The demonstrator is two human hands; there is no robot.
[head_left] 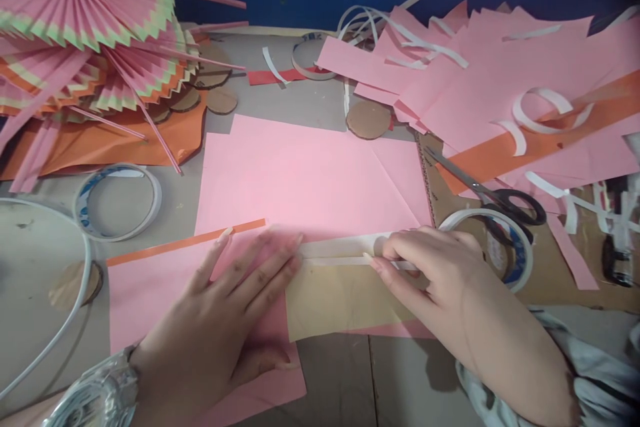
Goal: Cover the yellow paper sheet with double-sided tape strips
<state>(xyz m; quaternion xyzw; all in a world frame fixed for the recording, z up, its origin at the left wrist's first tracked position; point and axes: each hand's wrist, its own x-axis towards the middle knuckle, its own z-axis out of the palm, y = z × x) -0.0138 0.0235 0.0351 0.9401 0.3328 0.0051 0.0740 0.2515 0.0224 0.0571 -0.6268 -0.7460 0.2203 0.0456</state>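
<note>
My left hand [235, 293], with a watch on the wrist, lies flat with fingers spread on a pink paper sheet [150, 300] that has an orange strip [185, 241] along its top edge. My right hand [430, 273] pinches a white tape strip [345, 261] between thumb and index finger. This strip runs along the upper edge of a pale yellow paper [340, 300], close to my left fingertips. Beneath both hands is a larger pink sheet [300, 173]. A roll of tape [523, 260] sits just beyond my right hand.
Black-handled scissors [480, 188] and piled pink paper [500, 67] with white curls lie right. Pleated paper fans [90, 13] are heaped at upper left, above another tape roll [155, 207]. Cardboard discs [369, 120] and a white hoop [85, 280] are on the table.
</note>
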